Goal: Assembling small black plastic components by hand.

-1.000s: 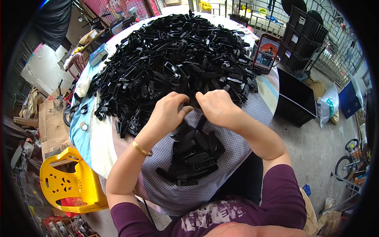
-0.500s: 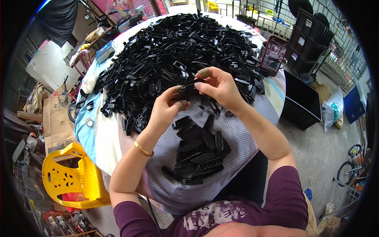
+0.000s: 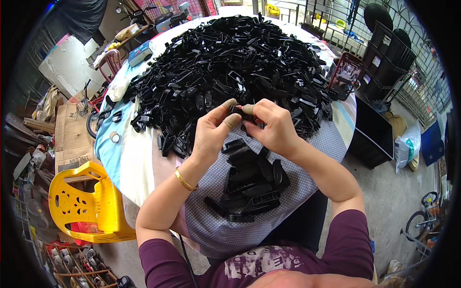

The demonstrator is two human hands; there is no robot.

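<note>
Head view. The left hand point(image 3: 211, 132) and the right hand point(image 3: 273, 129) meet above the near edge of a round table point(image 3: 129, 163), and both pinch 1 small black plastic part point(image 3: 237, 111) between thumbs and fingertips. The part sits just in front of a large heap of black plastic parts point(image 3: 230, 62) that covers most of the table top. A smaller pile of black parts point(image 3: 249, 185) lies directly below the hands on a dotted grey cloth point(image 3: 307, 168) spread over the table's near rim. A gold bangle point(image 3: 184, 181) circles the left wrist. A yellow plastic chair point(image 3: 81, 206) stands on the floor to the person's left, beside a cardboard box point(image 3: 72, 139). Black crates point(image 3: 389, 57) stand beyond the table on the right.
</note>
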